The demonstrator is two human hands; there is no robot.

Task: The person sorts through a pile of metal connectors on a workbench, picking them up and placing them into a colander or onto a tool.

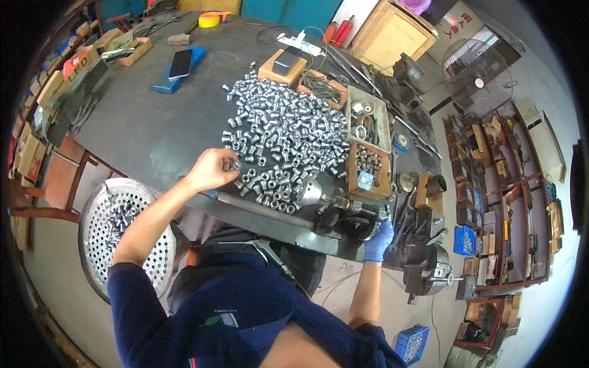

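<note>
A large heap of shiny flanged metal bushings (288,119) covers the middle of the dark workbench (135,116). At the heap's near left edge, my bare left hand (211,170) pinches one small metal bushing (232,165) between thumb and fingers. To the right, a small bench spindle machine (343,211) is mounted at the bench's front edge, its silver chuck (310,192) pointing left toward the bushings. My right hand (378,241), in a blue glove, is closed around the handle at the machine's right end; its fingers are partly hidden.
At lower left stands a perforated round metal stool (92,245) with several bushings on it. Boxes of small parts (370,168) sit behind the machine, beside a bench vise (429,270). Farther back lie a phone (181,64) and yellow tape (209,20). A blue crate (411,343) rests on the floor.
</note>
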